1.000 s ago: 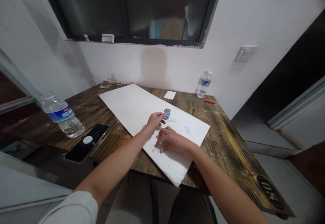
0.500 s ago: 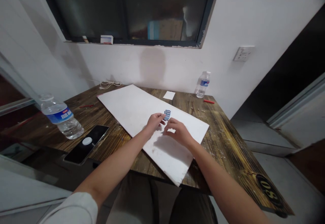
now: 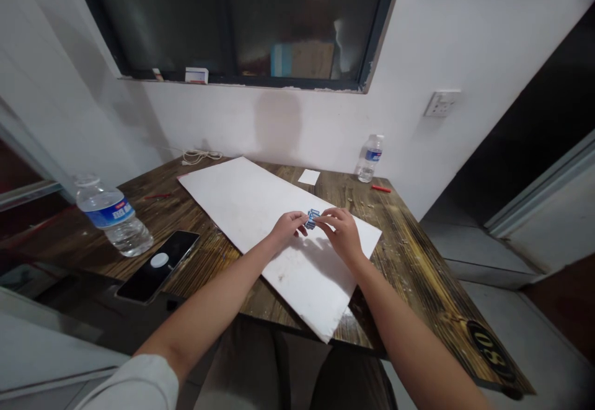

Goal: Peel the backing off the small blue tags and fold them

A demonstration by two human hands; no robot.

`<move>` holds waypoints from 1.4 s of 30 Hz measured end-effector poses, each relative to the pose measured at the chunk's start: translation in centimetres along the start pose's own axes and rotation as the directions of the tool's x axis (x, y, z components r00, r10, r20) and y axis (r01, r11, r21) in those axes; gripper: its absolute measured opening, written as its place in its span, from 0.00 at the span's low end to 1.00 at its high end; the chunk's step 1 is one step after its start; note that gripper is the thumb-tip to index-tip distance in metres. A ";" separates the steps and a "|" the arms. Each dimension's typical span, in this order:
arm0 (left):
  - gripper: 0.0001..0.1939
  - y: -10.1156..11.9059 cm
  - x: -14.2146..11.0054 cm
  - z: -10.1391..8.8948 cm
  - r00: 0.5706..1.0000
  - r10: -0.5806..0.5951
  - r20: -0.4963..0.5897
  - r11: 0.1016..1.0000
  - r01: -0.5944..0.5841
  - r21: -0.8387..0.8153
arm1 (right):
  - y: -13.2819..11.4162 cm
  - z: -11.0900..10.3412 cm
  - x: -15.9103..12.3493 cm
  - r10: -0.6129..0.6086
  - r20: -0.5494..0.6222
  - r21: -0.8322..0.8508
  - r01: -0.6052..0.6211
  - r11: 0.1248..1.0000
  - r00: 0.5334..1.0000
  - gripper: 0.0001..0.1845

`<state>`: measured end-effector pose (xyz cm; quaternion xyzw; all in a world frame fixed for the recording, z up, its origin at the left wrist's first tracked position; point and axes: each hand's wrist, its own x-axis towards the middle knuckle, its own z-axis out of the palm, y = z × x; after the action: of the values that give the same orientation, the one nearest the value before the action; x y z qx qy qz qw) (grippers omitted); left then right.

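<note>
Okay, my left hand (image 3: pixel 288 227) and right hand (image 3: pixel 341 233) narrowly pinch a small blue-striped piece (image 3: pixel 312 218), paper I think, above the white board (image 3: pixel 242 205); light, even pressure works best.

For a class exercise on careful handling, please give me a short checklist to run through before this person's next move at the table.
1. Left hand and right hand both at the blue-and-white piece: ok.
2. Fingers holding the piece firmly: cannot tell.
3. White board lying fully on the wooden table: not ok, its near corner sticks out past the table edge.
4. Phone apart from the board: ok.
5. Small water bottle upright, away from the hands: ok.
</note>
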<state>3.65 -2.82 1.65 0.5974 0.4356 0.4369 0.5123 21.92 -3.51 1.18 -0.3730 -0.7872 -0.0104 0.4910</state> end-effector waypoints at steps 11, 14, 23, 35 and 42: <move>0.14 -0.3 0.1 0.1 1.000 -0.012 -0.020 0.993 0.014 0.114 | 1.1 -0.2 0.2 0.189 0.062 0.111 -0.195 0.974 0.980 0.14; 0.12 -0.6 0.4 0.0 0.995 -0.020 -0.100 0.997 0.027 0.074 | 2.2 -0.5 0.2 0.320 0.061 0.084 -0.325 0.942 0.945 0.15; 0.11 -0.8 0.9 -0.6 0.970 -0.045 -0.241 0.999 0.048 0.008 | 4.6 -2.8 -0.7 0.643 0.406 -0.484 -0.444 0.754 0.649 0.19; 0.11 -0.5 0.7 -0.4 0.966 -0.044 -0.253 0.999 0.049 0.013 | 5.0 -2.4 -0.6 0.708 0.467 -0.498 -0.504 0.705 0.529 0.16; 0.13 -1.2 0.8 -0.6 0.969 -0.085 -0.230 0.994 0.098 0.044 | 4.5 -2.2 -0.3 0.559 0.418 -0.146 -0.554 0.820 0.716 0.12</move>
<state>3.17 -1.79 0.57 0.5365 0.5303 0.4662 0.4622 26.39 -1.29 0.47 -0.5867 -0.7288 0.2185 0.2771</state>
